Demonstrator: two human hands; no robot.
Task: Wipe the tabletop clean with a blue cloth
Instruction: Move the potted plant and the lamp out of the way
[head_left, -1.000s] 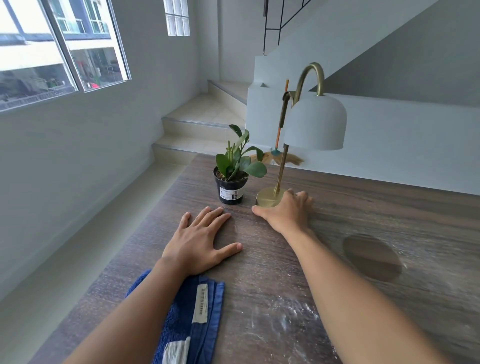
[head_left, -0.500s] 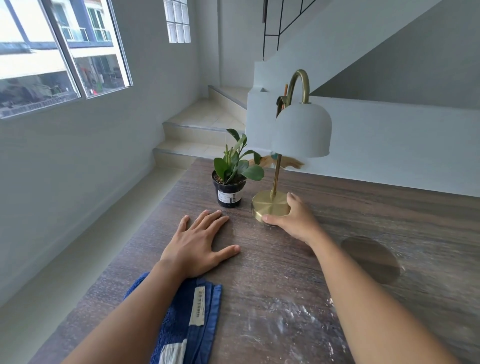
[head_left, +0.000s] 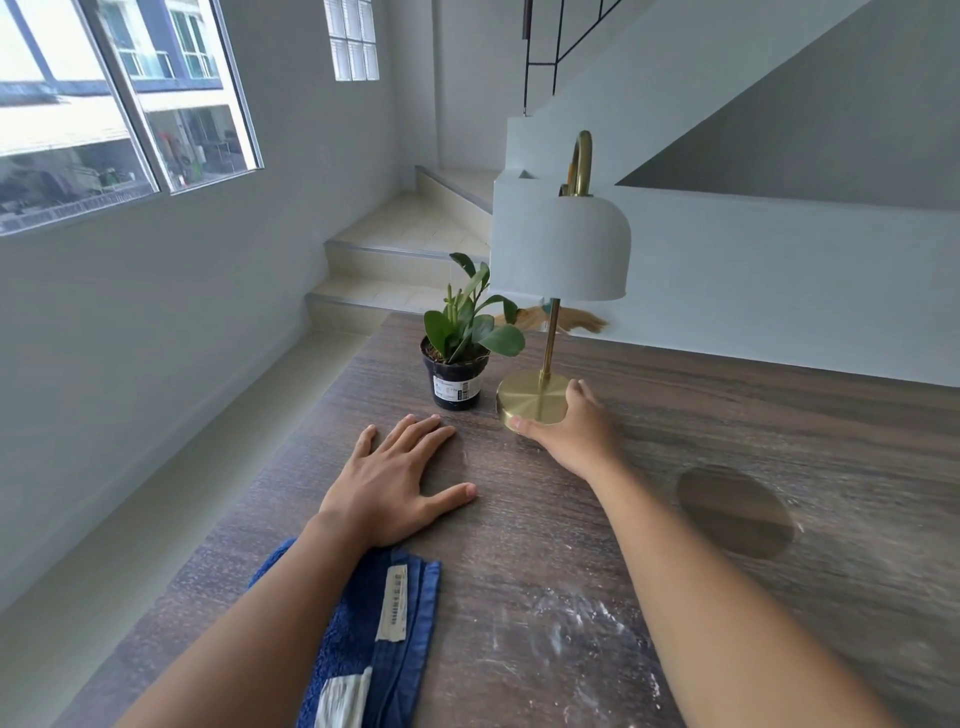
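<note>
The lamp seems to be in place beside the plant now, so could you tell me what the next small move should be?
Probably let go of the lamp and pick up the blue cloth: the right hand grips the brass base, the left hand lies flat, and white dust streaks the tabletop.

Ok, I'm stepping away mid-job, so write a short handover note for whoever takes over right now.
Left hand: flat and open on the tabletop, holding nothing.
Right hand: cupping the brass base of the table lamp, beside the potted plant.
Blue cloth: folded, under the left forearm, not in use.
Done: no wiping visible.
Left: white dust and the round mark; take the cloth and wipe.
</note>
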